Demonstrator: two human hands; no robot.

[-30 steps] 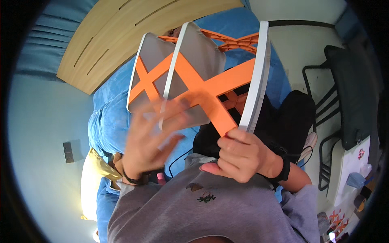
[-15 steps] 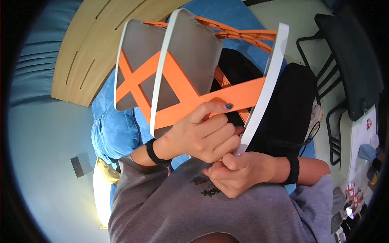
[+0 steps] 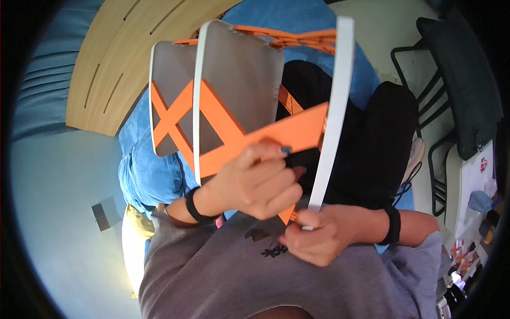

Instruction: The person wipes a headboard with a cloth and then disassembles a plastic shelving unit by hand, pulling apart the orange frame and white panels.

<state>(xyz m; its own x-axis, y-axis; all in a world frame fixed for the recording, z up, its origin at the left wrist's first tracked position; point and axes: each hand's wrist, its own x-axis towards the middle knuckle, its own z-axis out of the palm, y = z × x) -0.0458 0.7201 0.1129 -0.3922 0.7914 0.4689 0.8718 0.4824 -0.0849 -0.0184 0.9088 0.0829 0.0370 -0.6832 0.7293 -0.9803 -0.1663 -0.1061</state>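
A tiered plastic rack lies on its side across my lap, with white-rimmed grey shelf panels [image 3: 241, 80] joined by orange crossed side braces [image 3: 289, 130]. My left hand [image 3: 255, 181] is closed around an orange brace, its thumb lying along the upper edge. At the near end of the white outer panel [image 3: 333, 111], my right hand [image 3: 329, 234] pinches the panel's corner. A pointed orange brace end [image 3: 287, 213] shows between the two hands, close to my right fingertips. Whether that end sits in the panel is hidden by my fingers.
My black-trousered legs [image 3: 393, 143] are under and beside the rack, on a blue bed cover [image 3: 297, 16]. A wooden headboard [image 3: 106, 69] stands at the far left. To the right are a black chair [image 3: 457, 90] and a white table [image 3: 462, 196] with small items.
The white outer panel has swung left at its far end and stands straighter. My hands have moved slightly apart, uncovering the orange brace end. The rest of the rack has shifted slightly left.
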